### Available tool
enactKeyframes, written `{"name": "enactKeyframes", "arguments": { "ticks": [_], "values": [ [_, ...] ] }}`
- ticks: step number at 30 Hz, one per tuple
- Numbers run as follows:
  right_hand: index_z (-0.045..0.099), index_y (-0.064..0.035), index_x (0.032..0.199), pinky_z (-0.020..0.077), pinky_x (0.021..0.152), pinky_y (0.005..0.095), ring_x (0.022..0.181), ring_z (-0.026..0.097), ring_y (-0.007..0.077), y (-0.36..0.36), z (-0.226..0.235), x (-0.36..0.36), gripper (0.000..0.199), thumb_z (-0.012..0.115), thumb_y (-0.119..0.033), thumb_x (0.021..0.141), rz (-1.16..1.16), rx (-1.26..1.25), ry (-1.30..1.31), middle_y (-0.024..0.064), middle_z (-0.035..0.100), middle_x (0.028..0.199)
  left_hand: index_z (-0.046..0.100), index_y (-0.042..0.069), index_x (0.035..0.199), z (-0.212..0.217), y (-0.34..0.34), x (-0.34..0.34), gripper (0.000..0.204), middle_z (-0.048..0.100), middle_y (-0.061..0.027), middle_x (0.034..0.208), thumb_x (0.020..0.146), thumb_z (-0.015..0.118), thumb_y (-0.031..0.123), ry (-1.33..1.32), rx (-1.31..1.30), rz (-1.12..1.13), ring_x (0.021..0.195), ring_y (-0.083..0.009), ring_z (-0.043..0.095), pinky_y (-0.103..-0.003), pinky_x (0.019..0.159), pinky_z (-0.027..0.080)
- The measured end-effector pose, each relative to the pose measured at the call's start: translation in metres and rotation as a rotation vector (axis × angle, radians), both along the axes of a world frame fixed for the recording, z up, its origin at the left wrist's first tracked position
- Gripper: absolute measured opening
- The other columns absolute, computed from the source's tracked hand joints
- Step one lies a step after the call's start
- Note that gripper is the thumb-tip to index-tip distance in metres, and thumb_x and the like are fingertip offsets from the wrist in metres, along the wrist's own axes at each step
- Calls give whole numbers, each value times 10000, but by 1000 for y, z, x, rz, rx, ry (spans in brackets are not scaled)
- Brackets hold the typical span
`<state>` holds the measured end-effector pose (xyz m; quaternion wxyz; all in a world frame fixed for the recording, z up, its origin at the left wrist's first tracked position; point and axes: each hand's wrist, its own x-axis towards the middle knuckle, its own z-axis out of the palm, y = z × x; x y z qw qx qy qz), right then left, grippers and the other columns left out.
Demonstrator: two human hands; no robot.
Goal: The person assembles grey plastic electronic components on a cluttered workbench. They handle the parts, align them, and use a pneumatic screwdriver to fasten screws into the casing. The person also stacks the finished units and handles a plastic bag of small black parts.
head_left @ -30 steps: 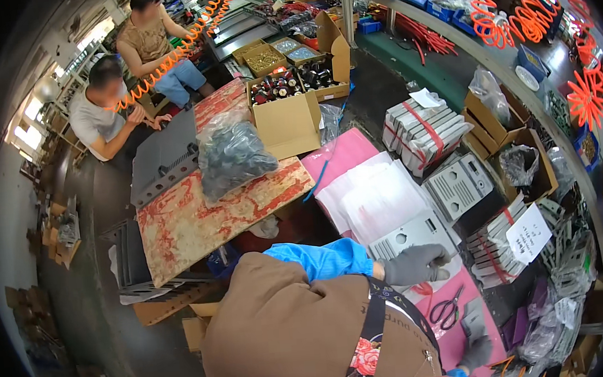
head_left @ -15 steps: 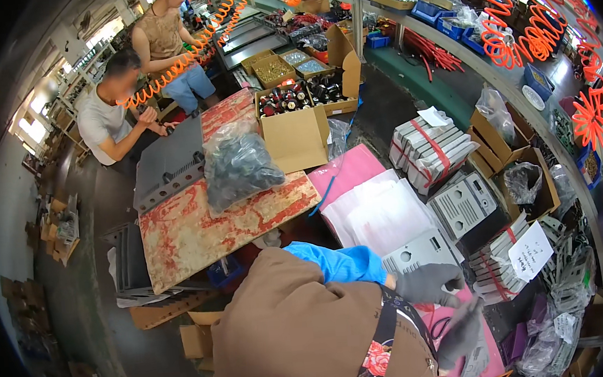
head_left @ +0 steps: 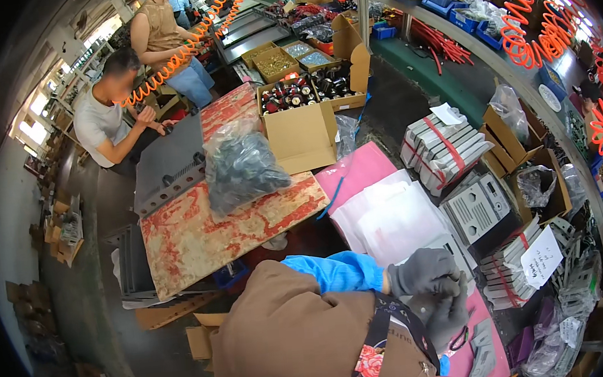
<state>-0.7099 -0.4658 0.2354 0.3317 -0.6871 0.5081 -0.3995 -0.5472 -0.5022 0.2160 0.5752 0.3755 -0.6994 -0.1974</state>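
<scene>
My left hand [head_left: 425, 271], in a grey glove below a blue sleeve, is curled and meets my right hand [head_left: 445, 317] over the pink-covered bench. The right hand wears a grey glove too, its fingers bent against the left ones. Whatever lies between the fingers is hidden. Just beyond the left hand, a light grey metal panel [head_left: 462, 255] shows partly from under white sheets [head_left: 392, 217]. By the right hand lie a small dark loop [head_left: 459, 339] and a grey metal piece [head_left: 482, 353].
Strapped panel stacks [head_left: 444, 150] and a slotted panel [head_left: 479, 208] stand along the right. A bag of dark parts [head_left: 243, 168] rests on the worn red board [head_left: 234, 229], near an open carton [head_left: 301, 135]. Two people work at the far left.
My hands have come together from being apart, the right one moving up toward the left. The view has shifted slightly.
</scene>
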Motion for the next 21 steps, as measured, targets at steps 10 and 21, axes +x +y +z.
{"name": "enactKeyframes", "arguments": {
  "ticks": [10, 21],
  "values": [
    [493, 60, 1405, 521, 813, 382, 993, 672, 338, -16, -17, 12, 484, 491, -12, 926, -73, -281, 304, 215, 635, 1275, 627, 9, 942, 19, 3, 15, 222, 628, -44, 883, 900, 731, 201, 386, 693, -375, 844, -91, 575, -306, 740, 496],
    [551, 99, 1289, 446, 971, 343, 1085, 583, 206, -24, 12, 32, 476, 460, -294, 1035, -225, 227, -513, 166, 621, 1195, 594, 16, 868, 19, -14, 13, 121, 582, -70, 837, 849, 661, 115, 220, 604, -320, 742, -129, 565, -315, 645, 484]
  ]
}}
